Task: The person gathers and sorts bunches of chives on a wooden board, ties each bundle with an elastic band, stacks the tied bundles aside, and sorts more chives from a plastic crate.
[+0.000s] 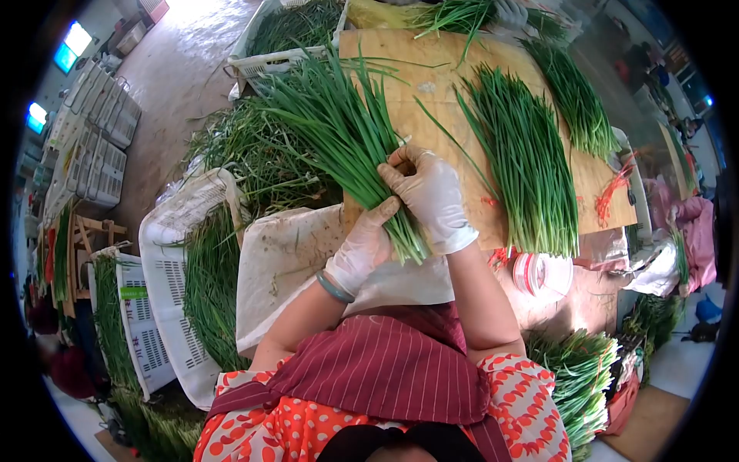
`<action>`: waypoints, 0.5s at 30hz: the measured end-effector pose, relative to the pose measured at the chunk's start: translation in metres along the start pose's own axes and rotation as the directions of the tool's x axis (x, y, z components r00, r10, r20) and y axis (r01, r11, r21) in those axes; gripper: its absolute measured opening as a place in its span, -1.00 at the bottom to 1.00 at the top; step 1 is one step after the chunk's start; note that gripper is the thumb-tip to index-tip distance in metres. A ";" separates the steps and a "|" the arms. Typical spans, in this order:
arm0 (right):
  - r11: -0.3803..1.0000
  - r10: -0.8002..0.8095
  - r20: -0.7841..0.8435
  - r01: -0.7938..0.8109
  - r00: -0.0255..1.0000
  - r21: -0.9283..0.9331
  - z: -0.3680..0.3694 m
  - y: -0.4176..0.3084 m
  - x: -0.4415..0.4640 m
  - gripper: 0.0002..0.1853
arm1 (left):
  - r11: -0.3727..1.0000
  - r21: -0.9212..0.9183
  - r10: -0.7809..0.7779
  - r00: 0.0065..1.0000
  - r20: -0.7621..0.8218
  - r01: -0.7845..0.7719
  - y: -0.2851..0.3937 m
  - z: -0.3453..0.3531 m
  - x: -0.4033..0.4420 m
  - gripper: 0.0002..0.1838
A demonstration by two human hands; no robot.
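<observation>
A loose bunch of long green garlic chives slants across the near left edge of the wooden board, its pale cut ends toward me. My left hand, in a white glove, is closed around the lower stems. Also gloved, my right hand pinches at the right side of the bunch with thumb and forefinger; its other fingers are curled. A pile of chives lies on the board to the right of my hands, with single stalks beside it. Another bunch rests farther right.
The wooden board spans the middle. Left are loose chive trimmings and a white basket of chives. Red ties lie at the board's right edge. A roll of tape sits below it. A gloved hand shows across the board.
</observation>
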State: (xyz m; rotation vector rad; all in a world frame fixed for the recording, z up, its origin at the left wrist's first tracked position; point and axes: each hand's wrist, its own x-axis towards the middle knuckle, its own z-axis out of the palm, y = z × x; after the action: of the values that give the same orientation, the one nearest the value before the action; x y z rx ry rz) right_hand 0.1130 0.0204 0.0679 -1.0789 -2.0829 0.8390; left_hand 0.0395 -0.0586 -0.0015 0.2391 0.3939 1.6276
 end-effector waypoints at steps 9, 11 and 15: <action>0.997 0.077 0.023 -0.077 0.997 0.009 -0.006 -0.010 -0.002 -0.77 | 0.990 0.071 0.118 0.992 0.045 -0.121 0.004 0.020 -0.003 -0.42; 0.996 0.071 0.040 -0.072 0.997 0.045 -0.002 -0.001 0.001 -0.75 | 0.983 0.102 0.147 0.988 0.038 -0.151 0.002 0.013 -0.002 -0.43; 0.925 0.160 0.053 -0.169 0.986 0.340 0.008 0.020 0.005 -0.73 | 0.996 0.040 0.082 0.995 -0.050 -0.080 0.000 0.009 0.000 -0.49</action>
State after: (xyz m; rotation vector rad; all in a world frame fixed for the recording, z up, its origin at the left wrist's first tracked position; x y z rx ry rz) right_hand 0.1136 0.0317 0.0486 -1.0612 -1.7912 1.2524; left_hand 0.0427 -0.0581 0.0066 0.2451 0.4600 1.7095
